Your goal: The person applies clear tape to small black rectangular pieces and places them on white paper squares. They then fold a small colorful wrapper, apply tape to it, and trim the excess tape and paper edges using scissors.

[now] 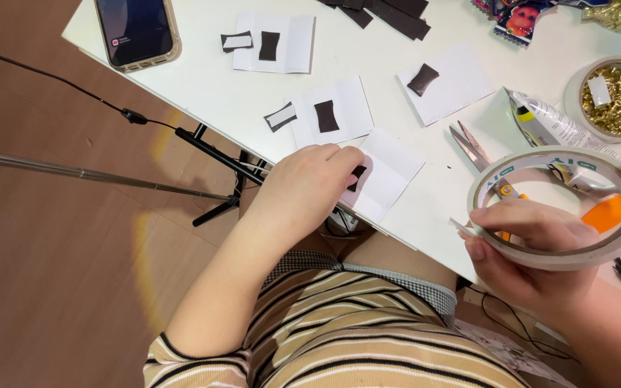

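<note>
White card [389, 172] at table edge [181, 115] — left hand [303, 187] pressing | right hand [533, 251] grip clamped on tape roll [562, 208]

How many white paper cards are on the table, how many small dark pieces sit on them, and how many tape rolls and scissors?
White paper cards: 4
Small dark pieces on cards: 4
Tape rolls: 1, in the right hand
Scissors: 1
Total: 10
</note>
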